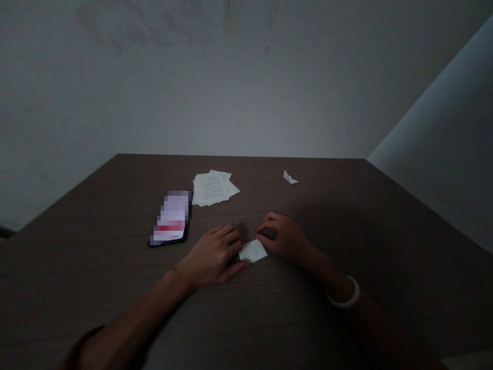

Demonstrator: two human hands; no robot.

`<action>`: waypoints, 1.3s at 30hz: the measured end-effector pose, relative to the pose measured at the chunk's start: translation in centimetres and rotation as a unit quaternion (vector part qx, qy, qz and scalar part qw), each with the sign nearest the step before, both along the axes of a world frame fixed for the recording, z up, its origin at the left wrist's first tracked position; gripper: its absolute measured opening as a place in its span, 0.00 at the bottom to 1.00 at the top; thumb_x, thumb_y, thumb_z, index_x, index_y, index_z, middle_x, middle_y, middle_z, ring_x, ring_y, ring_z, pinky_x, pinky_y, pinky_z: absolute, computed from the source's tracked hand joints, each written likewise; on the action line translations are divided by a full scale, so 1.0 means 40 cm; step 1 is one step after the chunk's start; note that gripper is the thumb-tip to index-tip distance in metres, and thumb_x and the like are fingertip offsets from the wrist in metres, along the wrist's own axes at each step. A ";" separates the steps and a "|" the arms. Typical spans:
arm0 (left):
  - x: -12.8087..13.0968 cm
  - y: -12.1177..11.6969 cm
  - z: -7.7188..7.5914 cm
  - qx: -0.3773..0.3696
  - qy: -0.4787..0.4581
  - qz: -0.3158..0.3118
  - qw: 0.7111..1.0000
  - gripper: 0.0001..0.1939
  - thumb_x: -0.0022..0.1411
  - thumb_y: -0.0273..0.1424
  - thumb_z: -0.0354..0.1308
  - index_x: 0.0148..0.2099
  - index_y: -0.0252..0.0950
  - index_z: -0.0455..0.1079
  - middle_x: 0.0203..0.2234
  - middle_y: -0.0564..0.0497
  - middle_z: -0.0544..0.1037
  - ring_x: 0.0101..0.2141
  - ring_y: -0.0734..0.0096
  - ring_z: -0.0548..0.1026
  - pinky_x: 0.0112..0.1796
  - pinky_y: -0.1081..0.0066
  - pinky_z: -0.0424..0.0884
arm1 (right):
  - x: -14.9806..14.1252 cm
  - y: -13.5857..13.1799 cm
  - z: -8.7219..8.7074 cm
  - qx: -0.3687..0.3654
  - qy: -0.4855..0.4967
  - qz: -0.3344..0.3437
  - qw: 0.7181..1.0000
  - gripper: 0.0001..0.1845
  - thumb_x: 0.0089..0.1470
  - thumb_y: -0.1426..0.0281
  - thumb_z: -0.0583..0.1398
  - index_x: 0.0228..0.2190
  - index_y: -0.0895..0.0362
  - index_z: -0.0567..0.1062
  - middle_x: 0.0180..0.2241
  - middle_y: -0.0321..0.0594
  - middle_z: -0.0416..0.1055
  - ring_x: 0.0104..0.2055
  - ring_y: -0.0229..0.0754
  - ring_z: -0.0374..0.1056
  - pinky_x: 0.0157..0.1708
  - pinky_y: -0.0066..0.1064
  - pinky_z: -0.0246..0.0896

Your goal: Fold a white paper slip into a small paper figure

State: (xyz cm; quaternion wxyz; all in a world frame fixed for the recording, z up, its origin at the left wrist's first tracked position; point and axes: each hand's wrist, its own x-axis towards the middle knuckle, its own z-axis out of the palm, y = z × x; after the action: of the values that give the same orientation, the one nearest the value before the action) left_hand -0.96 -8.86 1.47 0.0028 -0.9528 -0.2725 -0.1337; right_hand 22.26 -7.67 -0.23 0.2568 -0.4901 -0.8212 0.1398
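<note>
A small piece of printed white paper (253, 251) lies on the dark wooden table between my two hands. My left hand (219, 252) rests at its left edge, thumb below and fingers above, closed on that side of the paper. From the right, my right hand (283, 235) pinches with thumb and index finger at the paper's upper right edge. Its other fingers are curled, and a white bracelet (345, 294) circles that wrist. Whether the paper is folded in layers is too small to tell.
A stack of printed paper sheets (213, 188) lies farther back, left of centre. Beside it, nearer me, is a phone (170, 218) with a lit, blurred screen. A small folded white paper boat (290, 178) sits toward the back right. The table (331, 180) meets a grey wall (246, 92).
</note>
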 end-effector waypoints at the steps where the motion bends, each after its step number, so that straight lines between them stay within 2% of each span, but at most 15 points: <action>1: 0.001 0.000 -0.002 -0.006 0.003 0.005 1.000 0.16 0.66 0.42 0.54 0.35 0.34 0.71 0.36 0.44 0.74 0.39 0.58 0.69 0.38 0.61 0.69 | 0.001 0.001 0.000 0.003 0.001 0.007 1.000 0.05 0.53 0.68 0.64 0.34 0.54 0.79 0.37 0.38 0.73 0.37 0.40 0.69 0.37 0.30 0.62; 3: 0.002 -0.002 -0.003 -0.018 0.006 0.008 1.000 0.15 0.66 0.41 0.54 0.37 0.34 0.72 0.37 0.45 0.73 0.39 0.58 0.69 0.39 0.60 0.69 | 0.005 0.003 -0.002 0.009 0.006 0.028 1.000 0.04 0.53 0.69 0.64 0.34 0.54 0.79 0.37 0.38 0.73 0.37 0.39 0.69 0.38 0.30 0.62; 9: 0.001 -0.005 -0.001 -0.030 -0.006 -0.001 1.000 0.17 0.67 0.38 0.52 0.53 0.37 0.71 0.44 0.43 0.71 0.44 0.56 0.69 0.42 0.58 0.69 | 0.017 0.015 -0.012 0.024 0.020 0.079 0.996 0.03 0.55 0.68 0.65 0.33 0.55 0.79 0.36 0.38 0.73 0.38 0.39 0.70 0.40 0.30 0.62; 17: -0.002 -0.003 0.005 -0.051 -0.004 0.010 0.999 0.16 0.66 0.36 0.53 0.53 0.37 0.72 0.44 0.43 0.71 0.44 0.56 0.69 0.43 0.57 0.69 | 0.024 0.018 0.002 -0.006 0.025 0.107 0.994 0.03 0.54 0.70 0.66 0.33 0.54 0.80 0.35 0.37 0.75 0.36 0.38 0.70 0.37 0.28 0.61; 25: -0.002 -0.005 0.002 -0.063 -0.007 0.025 0.998 0.17 0.66 0.37 0.53 0.54 0.38 0.72 0.47 0.42 0.70 0.47 0.54 0.68 0.45 0.55 0.68 | 0.040 0.017 0.014 -0.079 0.027 0.122 0.989 0.12 0.48 0.68 0.69 0.37 0.54 0.79 0.36 0.36 0.75 0.31 0.36 0.68 0.32 0.27 0.60; 32: -0.008 0.004 -0.011 -0.059 -0.021 0.013 0.998 0.24 0.61 0.46 0.58 0.53 0.37 0.72 0.47 0.42 0.70 0.46 0.53 0.69 0.43 0.55 0.69 | 0.045 0.015 0.024 -0.106 0.014 0.143 0.984 0.22 0.40 0.62 0.73 0.39 0.54 0.78 0.40 0.38 0.71 0.37 0.39 0.68 0.35 0.29 0.61; 39: -0.010 0.007 -0.019 -0.073 -0.035 0.014 0.997 0.20 0.62 0.41 0.58 0.53 0.38 0.72 0.44 0.44 0.72 0.44 0.55 0.70 0.42 0.57 0.68 | 0.043 0.013 0.027 -0.109 0.005 0.148 0.983 0.25 0.39 0.60 0.73 0.40 0.53 0.79 0.41 0.38 0.70 0.39 0.41 0.68 0.37 0.30 0.61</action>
State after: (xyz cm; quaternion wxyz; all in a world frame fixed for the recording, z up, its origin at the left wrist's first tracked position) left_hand -1.37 -8.57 0.71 -0.0748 -0.9412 -0.2949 -0.1467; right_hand 23.96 -7.16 0.85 0.1827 -0.3872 -0.8632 0.2676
